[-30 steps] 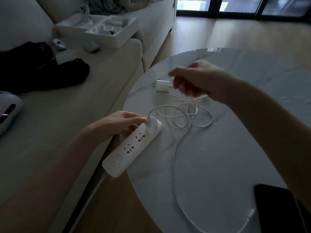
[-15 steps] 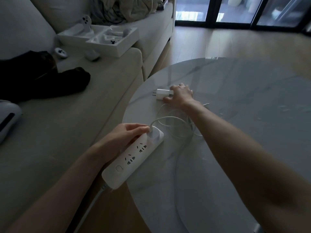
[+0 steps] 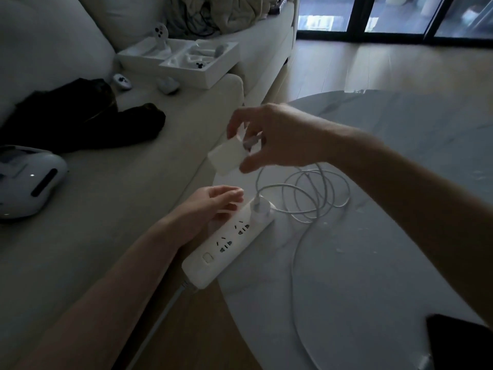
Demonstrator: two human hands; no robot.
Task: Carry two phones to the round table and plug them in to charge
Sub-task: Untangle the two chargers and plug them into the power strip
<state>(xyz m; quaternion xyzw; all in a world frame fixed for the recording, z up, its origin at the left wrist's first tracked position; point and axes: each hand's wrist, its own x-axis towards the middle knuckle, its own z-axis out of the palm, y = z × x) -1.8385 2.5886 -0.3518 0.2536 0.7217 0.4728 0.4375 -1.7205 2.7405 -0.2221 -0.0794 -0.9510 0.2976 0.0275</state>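
Head view shows one phone [image 3: 458, 343], a dark slab at the near right edge of the round table [image 3: 373, 263], partly cut off by the frame; a second phone cannot be made out. A white cable [image 3: 296, 263] runs from near the phone across the marble top into a loose coil and ends at a white plug [image 3: 262, 206] seated in the far socket of a white power strip [image 3: 226, 244]. The strip lies on the table's left rim, overhanging toward the sofa [image 3: 106, 209]. The left hand [image 3: 210, 206] rests on the strip's far side, fingers loosely curled and not gripping anything clearly. The right hand [image 3: 269, 137] hovers above the rim, pinching a white charger block [image 3: 226, 156] between thumb and fingertips. On the sofa lie a dark garment [image 3: 80, 118], a white device [image 3: 26, 180] with a small lit dot, and open white boxes [image 3: 186, 60].
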